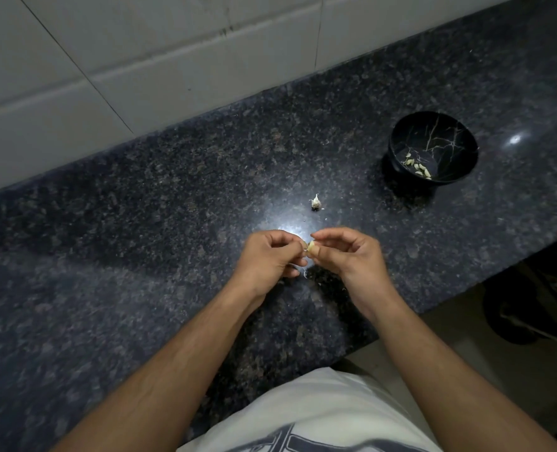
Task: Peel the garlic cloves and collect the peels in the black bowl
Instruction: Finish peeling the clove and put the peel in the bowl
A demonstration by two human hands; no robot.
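Fingers [298, 244] of both hands pinch garlic clove [311, 247] mid-frame; best strip skin slowly, then carry scraps to black bowl [401, 138] upper right.

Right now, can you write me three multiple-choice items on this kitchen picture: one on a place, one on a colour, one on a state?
1. Where does the bowl stand?
A. right of both hands
B. between the hands
C. on the floor

2. What colour is the bowl?
A. white
B. black
C. red

3. What do the hands do with the garlic clove?
A. leave it lying
B. drop it
C. pinch it together

Answers: 1 A, it stands on the countertop, far right. 2 B, black with pale veins. 3 C, the left hand and right hand meet on it.
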